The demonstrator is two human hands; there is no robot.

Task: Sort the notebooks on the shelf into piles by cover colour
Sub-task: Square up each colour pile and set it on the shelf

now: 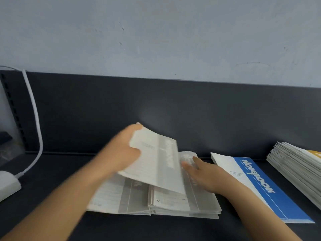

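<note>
Grey pile (173,204): notebooks lying flat at 6 o'clock on the dark shelf (52,188), covers up.
Loose grey notebook (111,195): flat, touching the pile at its 9 o'clock, partly under the left forearm.
Lifted notebook (156,159): grey-banded cover, tilted in the air above the pile, far corner toward 11 o'clock, blurred.
Left hand (121,153): curled round the lifted notebook's left edge, thumb on the cover, fingers behind it.
Right hand (206,176): fingers straight, laid flat on the pile's top cover at its 2 o'clock, gripping nothing.
Blue notebook (257,185): flat at 3 o'clock of the pile, just beside it, white "Notebook" on the blue band.
Tall stack (291,171): far right at 3 o'clock, slanted, page edges showing, yellow cover (314,153) on top at the frame edge.
In the way: lifted notebook and both forearms, hiding much of the grey pile.
Back panel (173,110): dark, upright at 12 o'clock, pale wall (156,32) above.
White cable (33,110): at 9 o'clock, running down to a white adapter (7,185) at the left edge.
</note>
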